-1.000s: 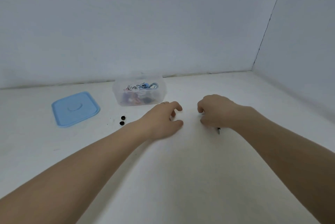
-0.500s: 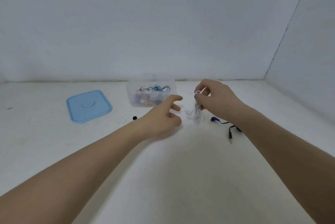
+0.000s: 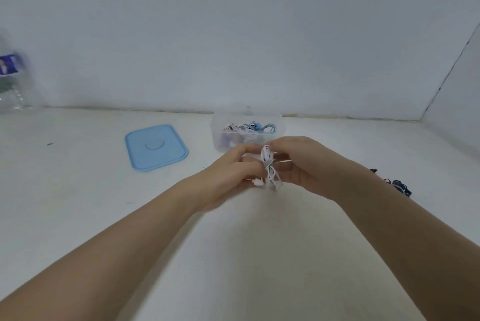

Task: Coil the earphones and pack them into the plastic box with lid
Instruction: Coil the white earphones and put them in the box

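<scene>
White earphones (image 3: 268, 165), lifted off the table since before, are now pinched by both the left hand (image 3: 235, 172) and right hand (image 3: 302, 165), near the open plastic box (image 3: 246, 128) and blue lid (image 3: 155, 148).

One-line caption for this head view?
Both hands hold white earphones before the open box; blue lid lies left.

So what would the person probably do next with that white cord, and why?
Probably wind the loose tail round the bundle. Both the left hand and the right hand hold the white earphones, strands hang free below, and the open plastic box waits just behind, its blue lid off.
</scene>
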`<state>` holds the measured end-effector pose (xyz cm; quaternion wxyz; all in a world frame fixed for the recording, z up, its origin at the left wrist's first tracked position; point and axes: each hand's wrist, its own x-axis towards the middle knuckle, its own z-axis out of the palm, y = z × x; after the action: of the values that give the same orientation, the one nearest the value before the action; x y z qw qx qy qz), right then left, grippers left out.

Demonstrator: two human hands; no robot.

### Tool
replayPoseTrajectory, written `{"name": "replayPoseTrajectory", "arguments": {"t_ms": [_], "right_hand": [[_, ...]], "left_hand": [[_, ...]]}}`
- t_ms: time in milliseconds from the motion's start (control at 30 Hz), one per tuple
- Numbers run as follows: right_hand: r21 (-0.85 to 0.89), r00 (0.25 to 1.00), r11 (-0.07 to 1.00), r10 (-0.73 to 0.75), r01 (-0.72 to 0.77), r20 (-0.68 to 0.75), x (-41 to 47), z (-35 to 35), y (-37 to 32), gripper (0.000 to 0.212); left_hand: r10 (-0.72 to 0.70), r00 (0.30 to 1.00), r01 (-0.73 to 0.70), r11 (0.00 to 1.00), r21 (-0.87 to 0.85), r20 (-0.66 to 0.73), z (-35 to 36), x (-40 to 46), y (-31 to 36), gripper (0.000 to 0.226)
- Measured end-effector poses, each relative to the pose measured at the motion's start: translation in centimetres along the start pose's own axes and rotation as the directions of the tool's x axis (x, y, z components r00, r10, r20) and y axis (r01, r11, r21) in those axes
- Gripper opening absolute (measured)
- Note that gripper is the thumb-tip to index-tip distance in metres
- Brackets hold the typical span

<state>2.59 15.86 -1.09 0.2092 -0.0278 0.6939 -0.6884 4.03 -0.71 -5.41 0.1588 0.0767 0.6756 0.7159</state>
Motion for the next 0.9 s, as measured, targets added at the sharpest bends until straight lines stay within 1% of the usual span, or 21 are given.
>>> {"name": "replayPoseTrajectory", "arguments": {"t_ms": [67, 133, 233, 367, 467, 533, 600, 667, 767, 900], "right_hand": [[0.013, 1.000, 1.000, 0.003, -0.004, 0.028, 0.7, 0.1, -0.1, 0.029], [0.016, 0.999, 1.000, -0.012, 0.011, 0.031, 1.3, 0.2, -0.1, 0.031], [0.021, 0.996, 0.996, -0.085, 0.085, 0.019, 2.1, 0.2, 0.0, 0.025], [0.076, 0.992, 0.989, -0.125, 0.128, -0.035, 3.2, 0.1, 0.5, 0.017], [0.127, 0.994, 0.986, -0.106, 0.109, -0.032, 3.7, 0.4, 0.8, 0.015], [0.180, 0.994, 0.978, -0.106, 0.109, -0.025, 4.1, 0.5, 1.1, 0.018], [0.223, 0.994, 0.969, -0.108, 0.109, -0.016, 4.3, 0.5, 1.4, 0.021], [0.279, 0.995, 0.955, -0.104, 0.098, 0.007, 4.6, 0.4, 1.6, 0.022], [0.337, 0.993, 0.938, -0.106, 0.086, 0.042, 4.8, 0.4, 1.9, 0.025], [0.302, 0.996, 0.949, -0.094, 0.091, -0.007, 5.3, 0.5, 2.3, 0.023]], "left_hand": [[-0.010, 1.000, 0.010, 1.000, 0.013, -0.015, -0.6, 0.1, -0.1, 0.040], [-0.008, 1.000, 0.009, 1.000, 0.014, -0.024, -0.9, 0.2, -0.1, 0.034], [0.004, 0.995, -0.006, 1.000, -0.020, -0.100, -1.5, 0.4, 0.1, 0.025], [0.016, 0.992, -0.013, 1.000, 0.025, -0.122, -2.5, 1.2, 0.3, 0.024], [0.009, 0.992, -0.007, 1.000, 0.014, -0.129, -2.6, 1.4, 0.5, 0.024], [0.030, 0.994, -0.028, 0.999, 0.021, -0.107, -2.6, 1.4, 0.4, 0.027], [0.068, 0.995, -0.061, 0.994, 0.092, -0.075, -2.7, 1.5, 0.0, 0.036], [0.100, 0.992, -0.085, 0.981, 0.175, -0.079, -2.8, 1.5, -0.2, 0.043], [0.112, 0.989, -0.090, 0.976, 0.197, -0.101, -2.8, 1.5, -0.5, 0.037], [0.124, 0.986, -0.104, 0.979, 0.178, -0.110, -3.1, 1.4, -0.2, 0.026]]}}
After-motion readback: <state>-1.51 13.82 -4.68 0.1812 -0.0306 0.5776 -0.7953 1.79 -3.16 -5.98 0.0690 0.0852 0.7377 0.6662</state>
